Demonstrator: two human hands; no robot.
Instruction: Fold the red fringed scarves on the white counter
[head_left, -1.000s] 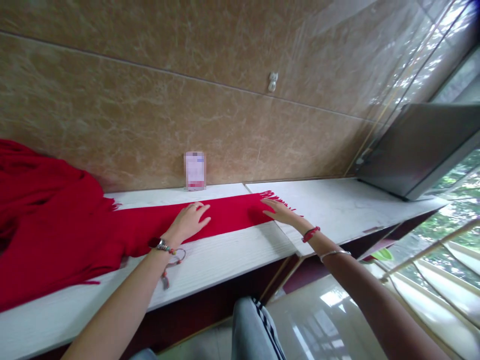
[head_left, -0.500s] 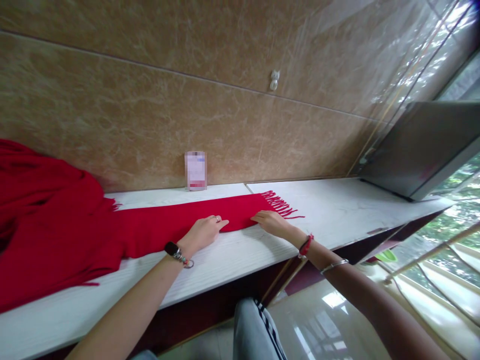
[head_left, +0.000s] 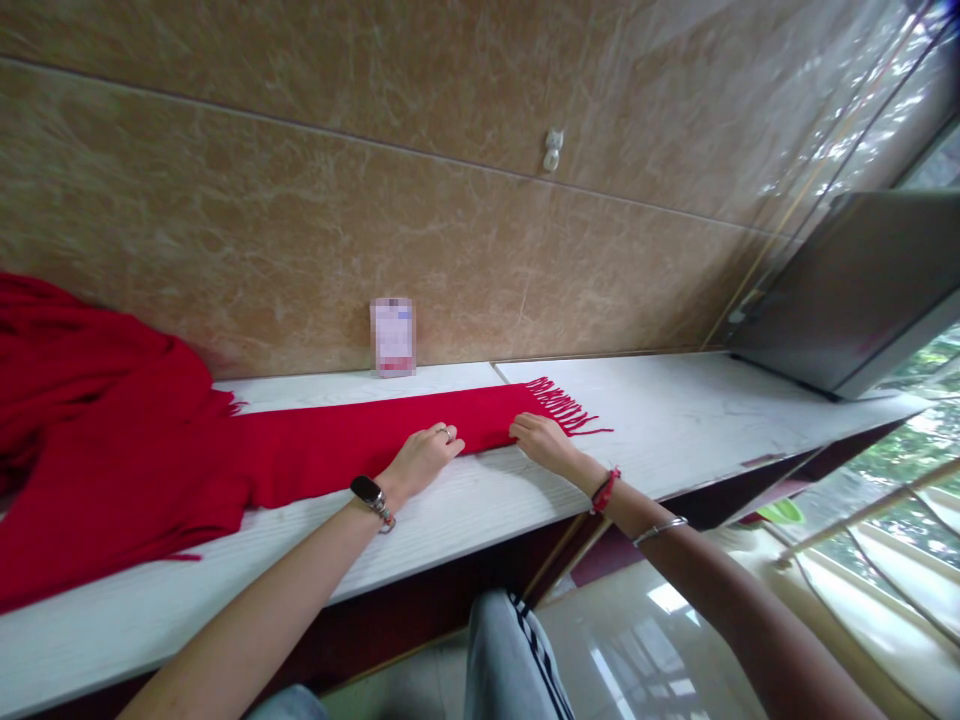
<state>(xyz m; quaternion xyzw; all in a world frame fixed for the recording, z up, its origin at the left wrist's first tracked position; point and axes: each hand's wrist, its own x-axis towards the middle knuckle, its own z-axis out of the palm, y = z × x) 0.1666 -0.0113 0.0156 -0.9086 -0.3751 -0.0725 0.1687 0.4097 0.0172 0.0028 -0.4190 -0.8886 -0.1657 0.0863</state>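
A red fringed scarf (head_left: 337, 440) lies along the white counter, its right part flat in a long strip and its left part in a loose heap. At the strip's near edge, my left hand (head_left: 424, 460) has its fingers curled in a pinch on the cloth. My right hand (head_left: 544, 440) sits a little further right, fingers together on the same edge close to the fringe (head_left: 562, 405). The fingertips of both hands are partly hidden. A dark-faced wristband (head_left: 367, 490) is on my left wrist.
A phone-like card (head_left: 394, 338) with a blurred face leans against the brown tiled wall (head_left: 300, 230). A small white hook (head_left: 553, 150) is on that wall. At the right end of the white counter (head_left: 675, 400) stands a large grey box-shaped object (head_left: 862, 290), near a window.
My left hand has slid right along the scarf's near edge, and its extended finger has curled in. My right hand stays by the fringe. The view has shifted slightly.
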